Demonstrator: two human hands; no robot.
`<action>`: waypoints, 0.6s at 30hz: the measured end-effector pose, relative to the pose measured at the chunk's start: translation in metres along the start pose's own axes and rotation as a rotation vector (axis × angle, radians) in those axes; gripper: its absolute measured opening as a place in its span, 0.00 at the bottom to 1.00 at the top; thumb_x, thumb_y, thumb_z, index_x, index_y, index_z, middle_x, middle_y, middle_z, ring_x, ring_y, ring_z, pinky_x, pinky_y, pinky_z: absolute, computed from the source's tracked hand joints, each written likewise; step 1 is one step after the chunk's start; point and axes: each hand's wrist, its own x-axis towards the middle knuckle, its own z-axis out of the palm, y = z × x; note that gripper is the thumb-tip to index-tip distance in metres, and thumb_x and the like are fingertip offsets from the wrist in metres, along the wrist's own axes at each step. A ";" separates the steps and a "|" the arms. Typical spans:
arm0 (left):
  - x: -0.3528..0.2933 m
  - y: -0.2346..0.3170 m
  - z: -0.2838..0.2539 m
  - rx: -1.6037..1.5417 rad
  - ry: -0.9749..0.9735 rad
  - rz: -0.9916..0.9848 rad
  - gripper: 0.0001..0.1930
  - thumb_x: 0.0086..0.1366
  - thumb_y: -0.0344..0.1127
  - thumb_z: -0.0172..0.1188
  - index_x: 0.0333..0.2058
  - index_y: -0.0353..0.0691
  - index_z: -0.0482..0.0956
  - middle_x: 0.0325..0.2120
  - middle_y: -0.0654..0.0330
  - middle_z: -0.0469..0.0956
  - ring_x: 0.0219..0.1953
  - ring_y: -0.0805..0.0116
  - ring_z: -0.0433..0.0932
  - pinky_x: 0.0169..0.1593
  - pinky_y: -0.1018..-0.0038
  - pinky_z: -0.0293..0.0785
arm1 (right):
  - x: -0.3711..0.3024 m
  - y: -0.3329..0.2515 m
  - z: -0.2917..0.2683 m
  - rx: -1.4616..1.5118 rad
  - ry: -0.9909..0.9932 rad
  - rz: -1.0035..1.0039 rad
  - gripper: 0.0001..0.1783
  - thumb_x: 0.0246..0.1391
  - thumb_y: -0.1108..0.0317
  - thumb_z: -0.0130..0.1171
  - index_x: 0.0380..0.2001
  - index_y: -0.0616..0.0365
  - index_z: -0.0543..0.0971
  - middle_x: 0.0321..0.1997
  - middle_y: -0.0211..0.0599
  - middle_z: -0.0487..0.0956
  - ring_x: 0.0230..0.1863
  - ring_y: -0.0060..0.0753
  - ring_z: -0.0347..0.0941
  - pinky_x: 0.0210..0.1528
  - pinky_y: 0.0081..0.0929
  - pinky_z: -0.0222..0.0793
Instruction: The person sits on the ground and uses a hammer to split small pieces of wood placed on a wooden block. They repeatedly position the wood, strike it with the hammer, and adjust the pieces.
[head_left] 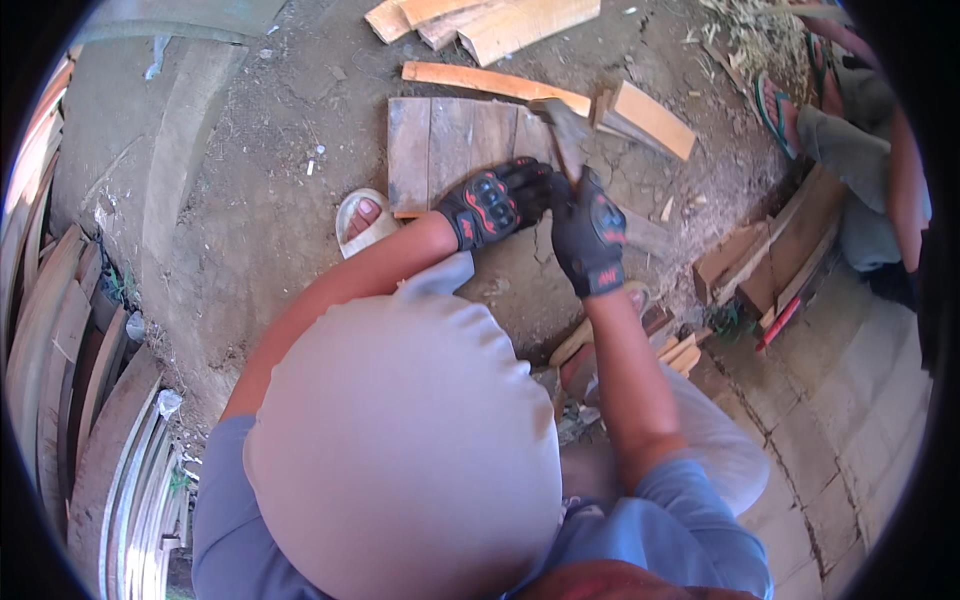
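Note:
A panel of several weathered wooden planks (450,140) lies on the dirt floor ahead of me. My left hand (495,203), in a black glove with red trim, rests along the panel's near right edge, its fingers stretched to the right. Whether anything small sits under those fingertips is hidden. My right hand (590,235), gloved alike, is closed around the handle of a hammer (562,125). The hammer's metal head is over the panel's far right corner. Both hands are close together, almost touching.
Beyond the panel lie a long orange-brown strip (495,85), short boards (650,120) and more boards (530,25). Curved planks (110,450) are stacked at left. At right, a person's sandalled foot (780,118) is near wood blocks (770,250). My sandalled foot (365,220) flanks the panel.

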 end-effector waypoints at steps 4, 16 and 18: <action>-0.010 0.014 0.015 -0.079 0.043 -0.029 0.23 0.73 0.44 0.54 0.64 0.51 0.77 0.71 0.60 0.70 0.76 0.58 0.63 0.81 0.56 0.52 | -0.009 0.004 0.013 0.183 0.178 -0.038 0.18 0.62 0.62 0.61 0.52 0.59 0.78 0.39 0.58 0.85 0.43 0.63 0.84 0.43 0.53 0.78; -0.003 0.006 0.004 0.014 -0.071 -0.007 0.24 0.76 0.47 0.51 0.67 0.52 0.75 0.74 0.58 0.68 0.77 0.57 0.61 0.81 0.55 0.53 | 0.010 0.003 0.020 0.027 -0.076 0.091 0.19 0.72 0.56 0.55 0.50 0.63 0.77 0.40 0.63 0.84 0.44 0.68 0.83 0.45 0.57 0.77; -0.010 0.014 0.014 -0.041 0.020 -0.014 0.24 0.76 0.47 0.51 0.67 0.53 0.75 0.74 0.58 0.67 0.78 0.56 0.60 0.81 0.55 0.52 | -0.004 -0.006 -0.008 0.166 0.081 0.097 0.20 0.68 0.55 0.62 0.52 0.60 0.77 0.41 0.63 0.85 0.44 0.65 0.84 0.48 0.56 0.79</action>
